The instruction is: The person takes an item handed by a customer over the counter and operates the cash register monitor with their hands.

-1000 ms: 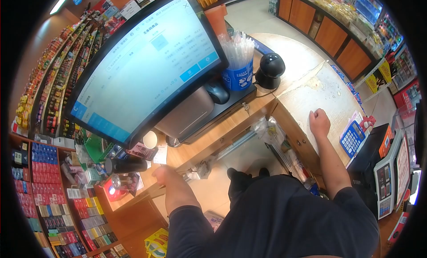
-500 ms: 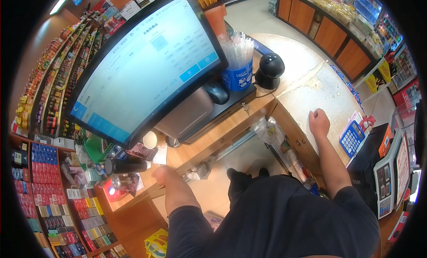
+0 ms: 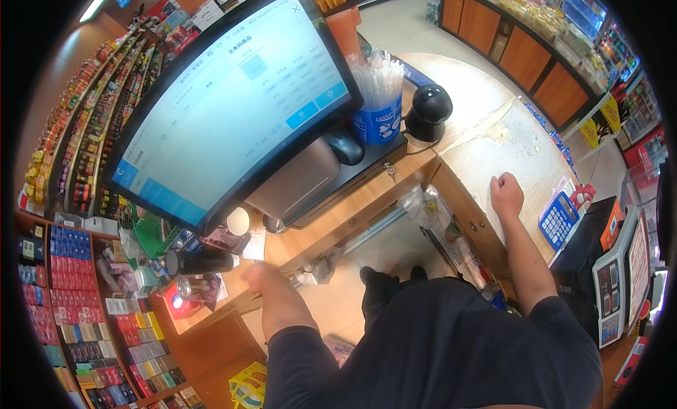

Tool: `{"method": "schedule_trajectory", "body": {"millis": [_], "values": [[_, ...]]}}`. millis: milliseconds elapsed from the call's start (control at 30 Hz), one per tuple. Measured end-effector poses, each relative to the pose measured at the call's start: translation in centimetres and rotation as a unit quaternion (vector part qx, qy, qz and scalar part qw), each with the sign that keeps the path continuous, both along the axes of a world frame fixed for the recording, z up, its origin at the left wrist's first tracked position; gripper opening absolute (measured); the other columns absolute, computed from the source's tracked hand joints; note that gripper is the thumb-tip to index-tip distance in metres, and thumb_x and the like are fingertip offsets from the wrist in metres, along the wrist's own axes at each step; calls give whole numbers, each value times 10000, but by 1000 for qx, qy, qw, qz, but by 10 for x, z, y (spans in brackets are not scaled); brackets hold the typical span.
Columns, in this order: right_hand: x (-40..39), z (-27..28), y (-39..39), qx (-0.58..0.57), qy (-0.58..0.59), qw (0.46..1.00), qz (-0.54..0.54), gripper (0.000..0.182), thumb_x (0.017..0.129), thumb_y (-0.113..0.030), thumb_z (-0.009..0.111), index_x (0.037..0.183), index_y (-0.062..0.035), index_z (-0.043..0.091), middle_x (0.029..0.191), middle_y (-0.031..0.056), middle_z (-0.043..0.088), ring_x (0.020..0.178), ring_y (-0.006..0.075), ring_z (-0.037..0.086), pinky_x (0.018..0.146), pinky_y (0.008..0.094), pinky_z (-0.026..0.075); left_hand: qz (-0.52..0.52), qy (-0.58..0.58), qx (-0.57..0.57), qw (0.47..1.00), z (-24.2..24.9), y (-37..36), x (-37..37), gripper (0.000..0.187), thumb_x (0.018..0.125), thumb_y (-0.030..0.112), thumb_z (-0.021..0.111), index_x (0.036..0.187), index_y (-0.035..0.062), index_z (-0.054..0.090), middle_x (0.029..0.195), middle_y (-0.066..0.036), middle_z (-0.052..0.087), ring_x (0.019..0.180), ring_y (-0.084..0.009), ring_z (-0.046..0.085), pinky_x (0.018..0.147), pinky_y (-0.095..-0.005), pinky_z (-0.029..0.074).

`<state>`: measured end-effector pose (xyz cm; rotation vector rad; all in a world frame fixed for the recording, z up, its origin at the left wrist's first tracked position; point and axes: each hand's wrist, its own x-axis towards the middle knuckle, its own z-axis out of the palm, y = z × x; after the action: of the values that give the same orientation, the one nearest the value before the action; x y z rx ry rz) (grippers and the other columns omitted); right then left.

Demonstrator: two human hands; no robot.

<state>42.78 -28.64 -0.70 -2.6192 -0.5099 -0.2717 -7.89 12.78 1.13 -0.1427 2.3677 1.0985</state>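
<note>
My right hand (image 3: 506, 194) rests on the worn white counter top (image 3: 486, 155), its fingers curled in, with nothing visible in it. To its right lies a blue calculator (image 3: 559, 221). My left hand (image 3: 258, 276) is at the edge of the wooden desk (image 3: 282, 248), just below a small white paper slip (image 3: 254, 245); its fingers are mostly hidden, so its grip cannot be made out. Left of that hand lies a black bottle (image 3: 201, 262) on its side, near a white paper cup (image 3: 238, 222). A large lit monitor (image 3: 240, 113) stands over the desk.
A blue cup of straws (image 3: 379, 120), a black round device (image 3: 429, 113) and a mouse (image 3: 344, 148) stand beyond the desk edge. A scale (image 3: 612, 289) is at the right. Shelves of packs (image 3: 74, 289) line the left. An open drawer area (image 3: 423, 218) lies between my arms.
</note>
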Motion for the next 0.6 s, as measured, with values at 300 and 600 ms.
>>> {"method": "schedule_trajectory", "body": {"millis": [300, 600], "values": [[1, -3, -1, -2, -13, 1000, 4, 307, 947, -331, 691, 828, -66, 590, 847, 161, 647, 788, 400, 643, 697, 511, 490, -41, 7, -14, 999, -2, -1, -3, 592, 1107, 379, 339, 1370, -147, 412, 1304, -309, 649, 1235, -425, 652, 1010, -537, 557], [0, -1, -1, 0, -12, 1000, 6, 310, 945, -331, 696, 822, -67, 588, 844, 162, 643, 785, 399, 639, 694, 509, 487, -131, 77, -95, 984, -83, 33, -49, 455, 1107, 275, 363, 1409, -57, 439, 1340, -278, 619, 1220, -427, 656, 978, -540, 588]]}}
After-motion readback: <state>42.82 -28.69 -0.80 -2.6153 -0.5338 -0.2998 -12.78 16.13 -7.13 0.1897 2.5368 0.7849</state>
